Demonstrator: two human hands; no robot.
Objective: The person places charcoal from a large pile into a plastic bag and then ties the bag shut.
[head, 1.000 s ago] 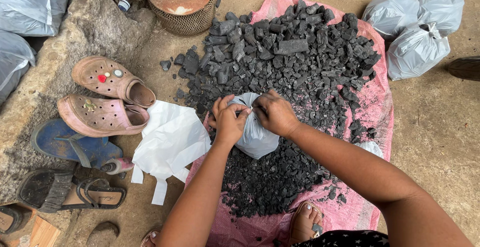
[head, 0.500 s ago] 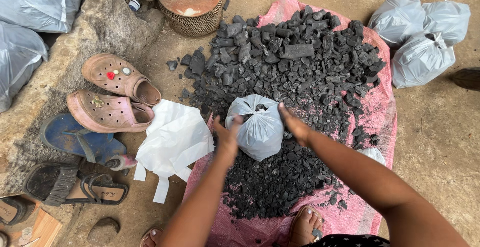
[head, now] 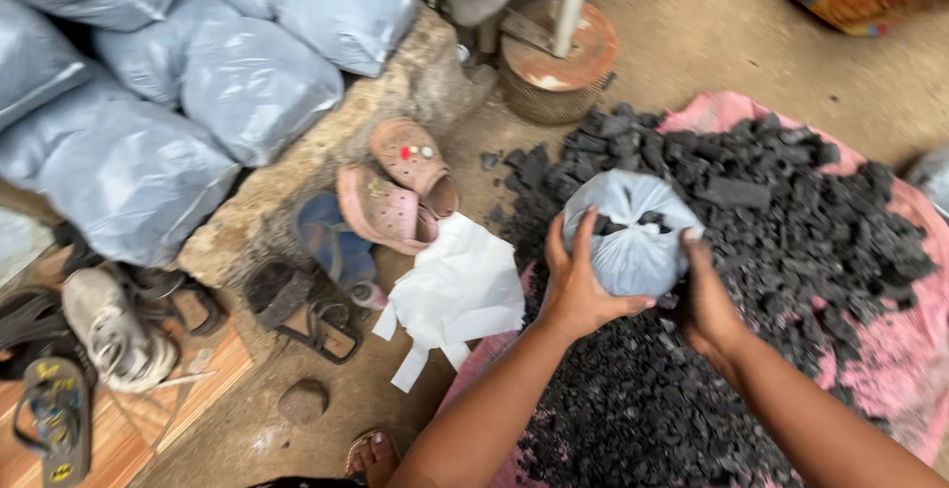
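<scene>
A small pale plastic bag (head: 633, 231) stuffed with charcoal is raised a little above the heap of black charcoal (head: 751, 251), held between both my hands. My left hand (head: 578, 285) cups its left underside with fingers spread up its side. My right hand (head: 707, 300) presses the right lower side. Dark lumps show through the bag's tied top. The heap lies on a pink woven sheet (head: 890, 359).
A pile of flat white plastic bags (head: 455, 295) lies left of the sheet. Pink clogs (head: 395, 191), a blue sandal and other shoes sit by a rock. Large filled pale sacks (head: 198, 83) are stacked at the upper left. A rusty round stove (head: 554, 68) stands behind. My foot (head: 374, 453) shows below.
My hands went from tying the bag's top to gripping its sides and lifting it. The view has swung left, bringing the stacked sacks into sight.
</scene>
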